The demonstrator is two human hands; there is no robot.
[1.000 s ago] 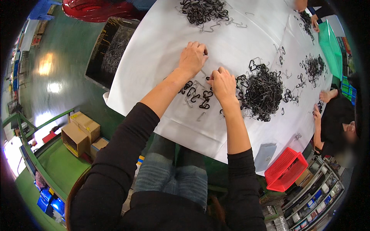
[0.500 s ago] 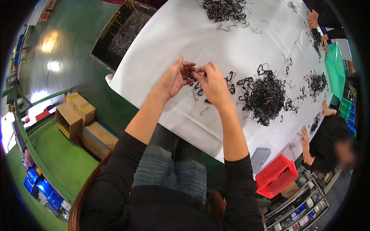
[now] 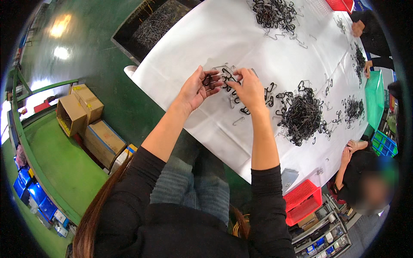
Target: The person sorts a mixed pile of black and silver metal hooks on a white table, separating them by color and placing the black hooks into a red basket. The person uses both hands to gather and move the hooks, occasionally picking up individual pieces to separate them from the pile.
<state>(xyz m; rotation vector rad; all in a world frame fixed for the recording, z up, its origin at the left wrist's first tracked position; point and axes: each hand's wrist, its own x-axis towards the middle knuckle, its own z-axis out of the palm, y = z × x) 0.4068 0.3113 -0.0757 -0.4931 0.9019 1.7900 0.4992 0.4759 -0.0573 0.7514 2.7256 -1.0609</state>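
Observation:
My left hand [image 3: 195, 91] is palm up over the white-covered table, its fingers curled loosely round some small black-tipped wire hooks [image 3: 207, 80]. Facing it is my right hand [image 3: 250, 88], thumb and forefinger apart, with no hook plainly between them. Several loose hooks [image 3: 227, 74] lie on the table between and below the two hands; my fingers partly cover them. A large heap of black-tipped hooks [image 3: 301, 114] lies to the right of my right hand.
More hooks are heaped at the far side [image 3: 273, 15] and right [image 3: 354, 108]. A black bin of metal pieces [image 3: 157, 26] stands beyond the table's left edge. A red basket [image 3: 303, 202] and a green basket [image 3: 374, 101] flank the table. Co-workers' hands [image 3: 350, 150] are along the right edge.
My hands have drawn apart; the right moved right, away from the left palm. The black-tipped hooks now show in my left fingers. The whole view has shifted slightly.

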